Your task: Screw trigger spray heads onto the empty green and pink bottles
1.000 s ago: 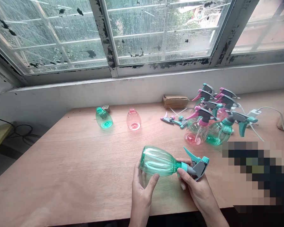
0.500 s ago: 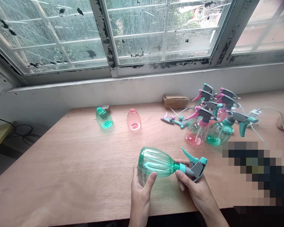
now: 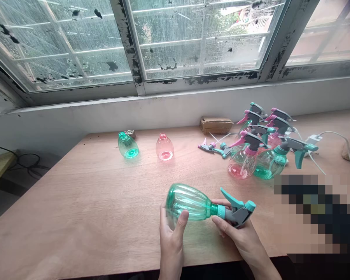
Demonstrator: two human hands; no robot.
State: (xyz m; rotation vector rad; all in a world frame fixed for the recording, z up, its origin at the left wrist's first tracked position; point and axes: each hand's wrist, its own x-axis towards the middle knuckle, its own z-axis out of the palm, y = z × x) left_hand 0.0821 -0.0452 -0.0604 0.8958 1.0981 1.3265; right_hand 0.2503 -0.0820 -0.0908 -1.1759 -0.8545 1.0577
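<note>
A green, see-through spray bottle (image 3: 189, 203) lies sideways in the air over the near part of the table. My left hand (image 3: 173, 233) is wrapped round its base end, thumb on the near side. At the neck, my right hand (image 3: 236, 231) grips around the turquoise collar (image 3: 221, 212). The grey and turquoise trigger head (image 3: 240, 212) sits on the neck and points right, its lever upward. Parts of the right fingers are hidden behind the neck.
Farther back stand a green bottle (image 3: 128, 146) and a pink bottle (image 3: 165, 147), both without heads. Loose trigger heads (image 3: 214, 148) lie before a cardboard box (image 3: 216, 125). Several assembled spray bottles (image 3: 243, 163) cluster at right, near a white cable (image 3: 338, 136). A blurred patch (image 3: 323, 214) covers the right front.
Both hands and the spray bottle have shifted slightly left and down. The trigger head has turned a little, with its lever now leaning lower.
</note>
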